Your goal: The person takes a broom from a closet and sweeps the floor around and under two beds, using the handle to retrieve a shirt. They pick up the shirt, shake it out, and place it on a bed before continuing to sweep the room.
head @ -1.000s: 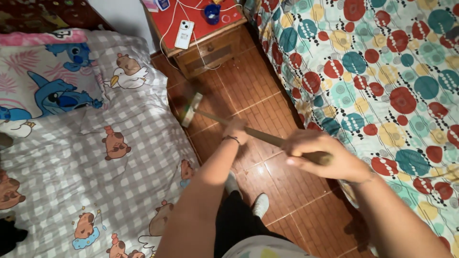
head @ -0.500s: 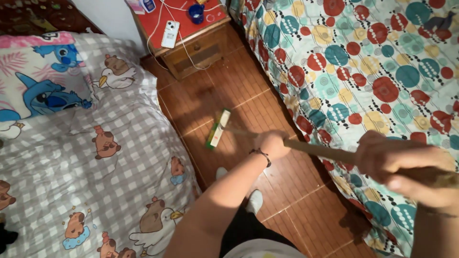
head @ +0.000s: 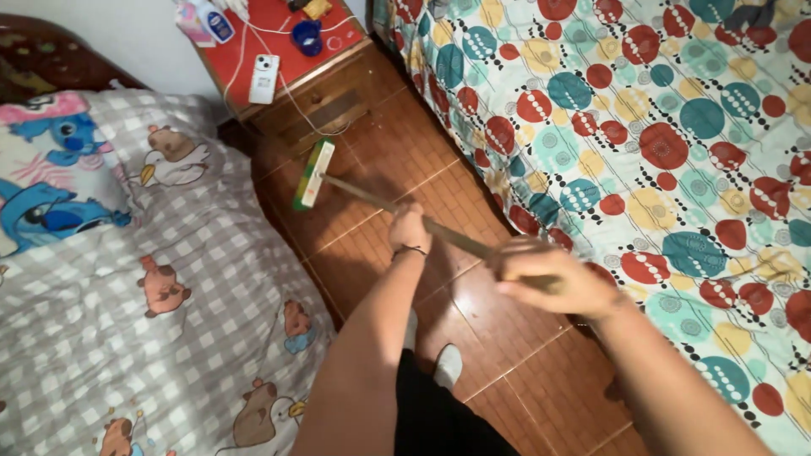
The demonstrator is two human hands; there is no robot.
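Item: long wooden-handled broom with a green and pale block head, held in both hands over a reddish-brown wood-pattern tiled floor in the aisle between two beds. Left hand: fingers closed round the handle about midway along, a dark band on the wrist. Right hand: clamped round the upper end of the handle, slightly blurred. Broom head: down at the floor at the far end of the aisle, just in front of a small wooden bedside cabinet with a red top and close to the edge of the left bed. Left bed: grey-and-white checked cover with cartoon animals. Right bed: white cover printed with red, teal and yellow circles, hanging to the floor. On the cabinet: white phone on a white cable, blue cup. Two feet in pale socks stand mid-aisle. Progress, as a judgement: sweeping looks under way, with the head working the far strip by the cabinet; no gathered pile of dirt is visible, and whether the near floor is already swept cannot be told.
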